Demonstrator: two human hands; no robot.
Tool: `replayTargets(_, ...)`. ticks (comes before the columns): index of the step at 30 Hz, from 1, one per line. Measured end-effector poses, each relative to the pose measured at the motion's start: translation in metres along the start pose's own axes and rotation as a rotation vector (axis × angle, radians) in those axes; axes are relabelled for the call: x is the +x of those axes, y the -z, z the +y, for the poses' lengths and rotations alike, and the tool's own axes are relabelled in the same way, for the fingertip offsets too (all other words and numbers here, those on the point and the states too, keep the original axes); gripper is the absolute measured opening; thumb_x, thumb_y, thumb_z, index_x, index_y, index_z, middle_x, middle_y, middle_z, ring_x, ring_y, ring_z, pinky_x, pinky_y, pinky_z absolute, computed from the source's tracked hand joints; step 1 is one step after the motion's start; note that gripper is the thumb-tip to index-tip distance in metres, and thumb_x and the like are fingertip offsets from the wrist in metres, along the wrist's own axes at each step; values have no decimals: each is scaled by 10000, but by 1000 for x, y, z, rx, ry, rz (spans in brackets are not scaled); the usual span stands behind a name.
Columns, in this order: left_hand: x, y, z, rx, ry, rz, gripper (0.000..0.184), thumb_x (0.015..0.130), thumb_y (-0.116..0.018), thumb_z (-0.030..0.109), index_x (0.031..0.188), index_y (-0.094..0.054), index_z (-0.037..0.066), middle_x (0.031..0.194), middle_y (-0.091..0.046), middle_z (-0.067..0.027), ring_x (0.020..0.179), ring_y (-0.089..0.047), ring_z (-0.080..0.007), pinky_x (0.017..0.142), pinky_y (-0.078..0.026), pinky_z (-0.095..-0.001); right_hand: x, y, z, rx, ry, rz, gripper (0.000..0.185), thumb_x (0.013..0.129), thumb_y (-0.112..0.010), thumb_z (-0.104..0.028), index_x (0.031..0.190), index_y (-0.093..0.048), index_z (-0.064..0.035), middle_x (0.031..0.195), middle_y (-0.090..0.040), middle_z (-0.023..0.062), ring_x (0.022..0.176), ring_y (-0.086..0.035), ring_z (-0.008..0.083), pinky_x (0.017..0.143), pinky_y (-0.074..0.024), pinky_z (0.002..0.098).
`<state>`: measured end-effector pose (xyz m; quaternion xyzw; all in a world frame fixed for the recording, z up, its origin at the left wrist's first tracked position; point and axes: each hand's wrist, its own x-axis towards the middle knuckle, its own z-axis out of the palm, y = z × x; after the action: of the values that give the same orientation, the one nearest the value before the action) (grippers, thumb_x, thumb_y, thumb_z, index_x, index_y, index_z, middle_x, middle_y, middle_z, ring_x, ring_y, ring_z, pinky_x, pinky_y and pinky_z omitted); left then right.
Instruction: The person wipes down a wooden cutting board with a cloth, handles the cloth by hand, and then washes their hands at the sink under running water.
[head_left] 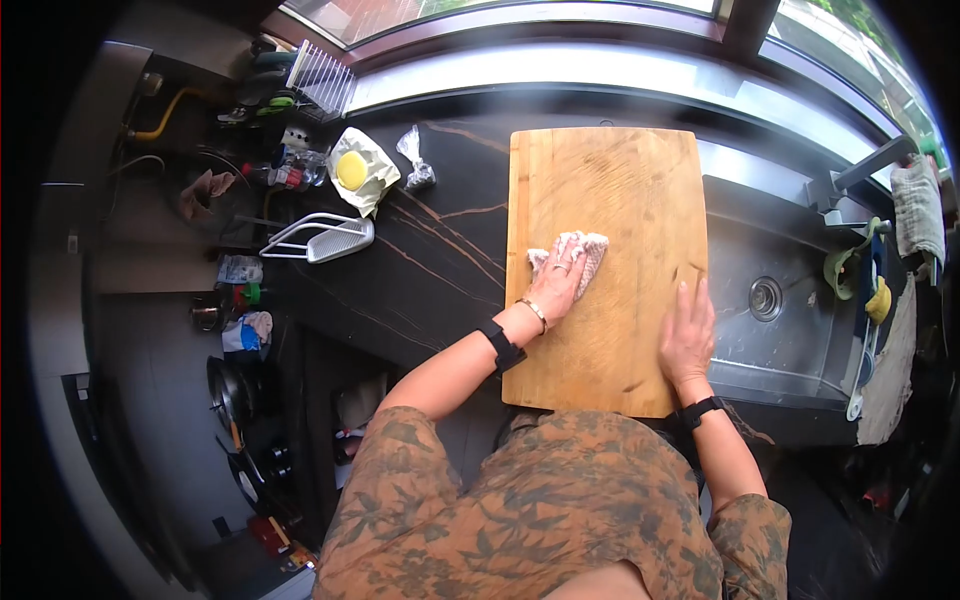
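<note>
A large wooden cutting board point(620, 190) lies on the dark counter, its right side reaching the sink. My left hand point(556, 290) presses a crumpled white cloth point(594, 250) onto the board left of its middle, fingers bent over the cloth. Along the board's right edge rests my right hand point(688, 335), its fingers stretched out and holding nothing. Some dark marks show on the wood near its fingertips.
On the right is a steel sink point(740, 350) with a faucet point(850, 180) and hanging cloths point(917, 210). To the left lie a yellow round item point(351, 170) on white paper, a knotted plastic bag point(416, 160) and a white-framed slotted tool point(340, 240). Windows line the back.
</note>
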<state>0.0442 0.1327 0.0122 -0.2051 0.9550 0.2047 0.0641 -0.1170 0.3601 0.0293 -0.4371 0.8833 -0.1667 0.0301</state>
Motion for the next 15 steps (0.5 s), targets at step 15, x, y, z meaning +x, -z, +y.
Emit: replayTargets(15,228,63,-68,172,262,130,584,885,-386,63,1461,-308,3,1587,-50,-189,1434,-35,-477,1173,-151,-484,4,5,0,28,-22,-47,670,827,-613,-201,1441,-363,-103,1521,-242,219,1295,-361,415,1013,-421,467)
